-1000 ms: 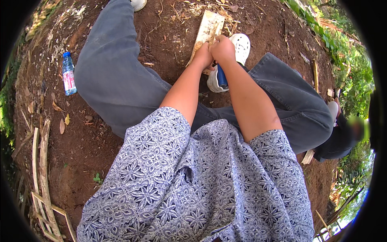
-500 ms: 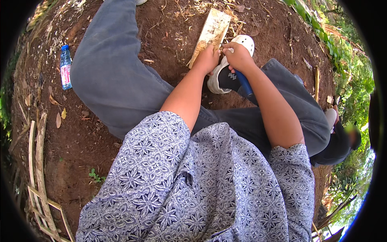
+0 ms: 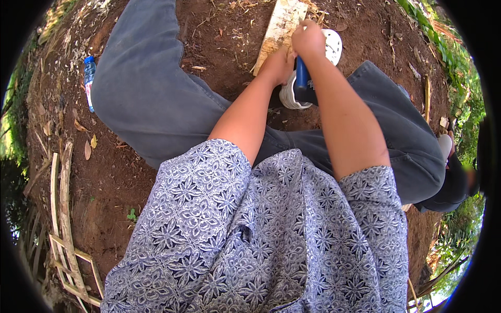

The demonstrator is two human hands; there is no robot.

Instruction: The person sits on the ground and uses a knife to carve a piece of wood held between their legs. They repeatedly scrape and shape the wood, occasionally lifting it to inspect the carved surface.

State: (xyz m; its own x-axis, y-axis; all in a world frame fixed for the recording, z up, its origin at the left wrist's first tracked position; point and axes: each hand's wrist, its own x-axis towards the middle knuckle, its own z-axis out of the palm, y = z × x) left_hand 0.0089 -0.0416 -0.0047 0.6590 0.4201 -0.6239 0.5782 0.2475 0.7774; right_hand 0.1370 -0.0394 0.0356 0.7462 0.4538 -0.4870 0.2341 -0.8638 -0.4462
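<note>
A pale, rough wooden board (image 3: 282, 26) lies slanting on the soil ahead of me. My left hand (image 3: 277, 66) is closed at its near right edge, gripping the board there. Just beyond and to the right, my right hand (image 3: 308, 39) is wrapped round a tool with a blue handle (image 3: 301, 73). The handle's dark butt points back toward me. The tool's working end is hidden behind my fingers, so its kind does not show. Close by on the right is my white clog (image 3: 333, 47), with holes in its top.
A water bottle with a blue cap (image 3: 89, 83) stands by my left knee. Wooden sticks and a frame (image 3: 64, 219) lie at the lower left. Another person in dark clothes (image 3: 446, 190) sits at the far right, near green plants (image 3: 464, 104). Wood chips litter the brown soil.
My right hand has moved forward along the board's right edge, and the blue handle has swung more upright in the picture. The view has shifted slightly.
</note>
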